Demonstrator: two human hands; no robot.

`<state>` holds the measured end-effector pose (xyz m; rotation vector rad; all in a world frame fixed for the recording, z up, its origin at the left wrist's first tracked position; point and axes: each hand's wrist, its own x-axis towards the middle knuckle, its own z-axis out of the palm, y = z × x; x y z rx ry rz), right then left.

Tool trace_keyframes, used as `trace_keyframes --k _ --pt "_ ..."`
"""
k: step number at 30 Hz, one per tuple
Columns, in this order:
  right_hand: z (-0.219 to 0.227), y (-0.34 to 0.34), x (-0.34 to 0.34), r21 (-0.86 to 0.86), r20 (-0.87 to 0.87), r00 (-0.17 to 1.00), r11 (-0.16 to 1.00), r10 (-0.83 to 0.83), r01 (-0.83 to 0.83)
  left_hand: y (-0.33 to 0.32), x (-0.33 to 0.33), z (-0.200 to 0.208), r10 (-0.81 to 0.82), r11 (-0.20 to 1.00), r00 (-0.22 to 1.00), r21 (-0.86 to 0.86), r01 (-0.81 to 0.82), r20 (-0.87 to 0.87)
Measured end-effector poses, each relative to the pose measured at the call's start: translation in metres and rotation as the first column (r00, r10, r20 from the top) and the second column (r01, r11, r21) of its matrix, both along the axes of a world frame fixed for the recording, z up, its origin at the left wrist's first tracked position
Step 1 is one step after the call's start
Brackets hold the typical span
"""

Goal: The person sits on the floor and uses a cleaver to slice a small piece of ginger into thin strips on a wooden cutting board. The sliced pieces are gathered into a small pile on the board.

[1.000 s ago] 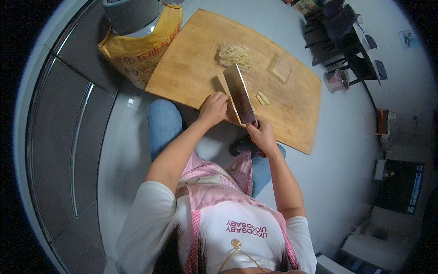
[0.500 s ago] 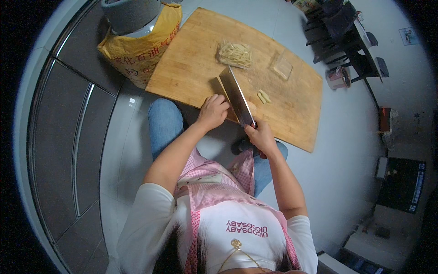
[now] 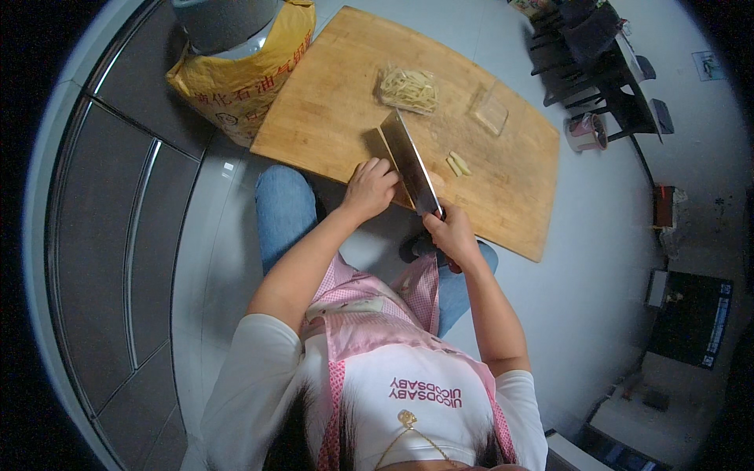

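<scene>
My right hand (image 3: 451, 230) grips the handle of a cleaver (image 3: 413, 166). Its wide blade points away from me, tilted above the near part of the wooden board (image 3: 314, 102). Just left of the blade, my left hand (image 3: 371, 186) rests at the board's near edge with fingers curled. Whatever lies under those fingertips is hidden. A few pale yellow cut strips (image 3: 459, 163) lie to the right of the blade. Farther back, a clear plastic tray (image 3: 428, 111) holds many pale strips (image 3: 410, 87).
A clear, shallow plastic container or lid (image 3: 490, 115) sits at the board's right. Beyond the board's left side stands a yellow sack (image 3: 251, 90) with a grey vessel (image 3: 228, 23) above it. My knees are beneath the near edge. Chairs (image 3: 585, 39) and a bucket (image 3: 587, 132) are far right.
The view has shifted slightly, so the board and its items sit a little differently in the picture. Both hands and the cleaver keep nearly the same pose.
</scene>
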<state>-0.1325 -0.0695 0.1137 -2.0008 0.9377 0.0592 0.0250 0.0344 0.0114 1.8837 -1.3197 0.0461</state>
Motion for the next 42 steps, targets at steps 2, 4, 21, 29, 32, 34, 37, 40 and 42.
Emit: trace_keyframes --k 2,4,21,29,32,34,37,40,42 --pt "0.001 0.0 0.001 0.012 0.008 1.0 1.0 -0.003 0.003 -0.001 0.0 -0.001 0.013 1.0 1.0 0.001 -0.013 0.008" --pt "0.001 -0.001 0.001 0.01 -0.01 1.0 1.0 0.015 -0.015 -0.002 -0.001 -0.001 0.025 1.0 1.0 0.001 -0.025 0.008" --pt "-0.008 -0.01 0.002 0.157 0.015 0.999 0.987 -0.041 0.038 -0.004 -0.002 -0.002 0.034 0.999 0.999 -0.015 -0.034 -0.007" --pt "-0.007 -0.003 0.002 0.005 0.0 1.0 1.0 0.011 -0.011 -0.003 -0.002 0.001 0.054 0.997 0.998 0.055 -0.055 0.016" --pt "-0.006 -0.002 0.002 -0.016 -0.01 1.0 1.0 0.015 -0.015 -0.003 -0.002 0.001 0.06 0.996 0.998 0.07 -0.061 0.018" --pt "-0.004 -0.001 0.002 -0.021 -0.008 1.0 1.0 0.018 -0.018 -0.003 -0.003 0.001 0.06 0.995 0.998 0.083 -0.061 0.017" --pt "-0.005 -0.003 0.002 -0.024 -0.022 0.999 0.999 0.03 -0.031 -0.002 -0.003 0.001 0.057 0.995 0.998 0.086 -0.058 0.016" --pt "-0.005 -0.004 0.005 -0.038 -0.02 0.998 0.998 0.053 -0.054 -0.002 -0.003 0.001 0.052 0.996 0.999 0.07 -0.053 0.014" --pt "-0.005 -0.004 0.007 -0.042 -0.024 0.998 0.997 0.059 -0.06 -0.002 -0.002 0.0 0.048 0.997 0.999 0.06 -0.049 0.02"
